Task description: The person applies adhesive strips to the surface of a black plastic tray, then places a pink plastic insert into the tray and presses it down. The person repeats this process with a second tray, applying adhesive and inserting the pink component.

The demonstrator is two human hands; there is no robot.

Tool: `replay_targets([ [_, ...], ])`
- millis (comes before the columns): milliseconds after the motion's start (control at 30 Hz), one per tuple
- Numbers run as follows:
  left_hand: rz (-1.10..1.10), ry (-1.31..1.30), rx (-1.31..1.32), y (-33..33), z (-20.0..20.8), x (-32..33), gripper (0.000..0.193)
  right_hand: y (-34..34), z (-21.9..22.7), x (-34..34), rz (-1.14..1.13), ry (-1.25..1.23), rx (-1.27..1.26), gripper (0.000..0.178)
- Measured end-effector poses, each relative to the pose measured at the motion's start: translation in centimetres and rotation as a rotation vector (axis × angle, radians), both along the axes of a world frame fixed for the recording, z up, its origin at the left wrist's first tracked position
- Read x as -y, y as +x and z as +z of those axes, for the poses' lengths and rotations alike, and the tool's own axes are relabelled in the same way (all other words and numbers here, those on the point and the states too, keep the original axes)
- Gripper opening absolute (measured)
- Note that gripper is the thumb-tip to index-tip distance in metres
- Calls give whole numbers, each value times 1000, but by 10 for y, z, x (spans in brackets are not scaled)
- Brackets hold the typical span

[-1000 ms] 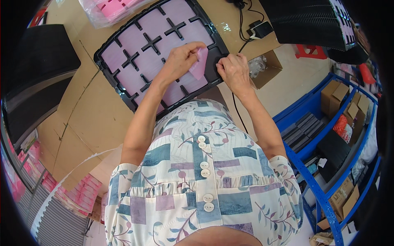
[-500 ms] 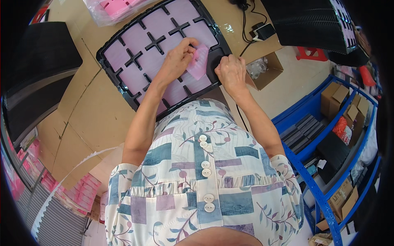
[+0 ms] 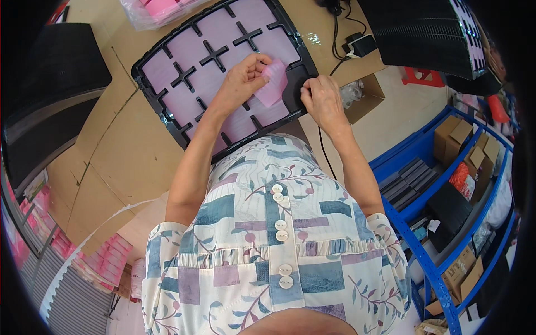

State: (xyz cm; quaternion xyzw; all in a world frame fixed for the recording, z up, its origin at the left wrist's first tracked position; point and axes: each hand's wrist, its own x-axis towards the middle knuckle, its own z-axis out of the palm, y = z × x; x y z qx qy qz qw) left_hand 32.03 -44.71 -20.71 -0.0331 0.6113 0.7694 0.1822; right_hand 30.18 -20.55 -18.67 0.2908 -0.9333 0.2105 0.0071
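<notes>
- The tabletop, covered in cardboard, bears the black tray, whose near side lies close by the patterned shirt; a lean of the body could nudge the tray askew.
- The tray lies face up in front of the person, lined with pink sheet, its right-hand corner bare and black. An uneven pull at that corner could shift or tilt it.
- The open cardboard box stands just beyond the tray's right side, beside the right hand; a scrap let go there could drop in or past it.
- The left hand is narrow, thumb and fingers pinched on a raised flap of pink sheet. The sheet looks thin, so a hard tug might crease or tear it.
- The right hand has its fingers curled in at the tray's bare corner; I cannot tell whether they grip anything. A slip there could leave the tray unsteadied.
- The cross-shaped dividers stand among the pink; one could snag a flap dragged sideways.
</notes>
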Motion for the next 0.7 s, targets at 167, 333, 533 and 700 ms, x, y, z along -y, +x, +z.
replay_targets([
  [167,-10,-59,17,0,3,0,38,3,4,3,-39,121,-1,11],
  [333,-15,-52,13,-1,2,1,38,5,-8,6,-39,159,-45,13],
  [533,-12,-48,-9,0,-3,1,35,6,-9,5,-109,79,42,17],
  [700,-18,-111,-9,1,-4,4,34,5,-1,4,-27,64,-68,18],
])
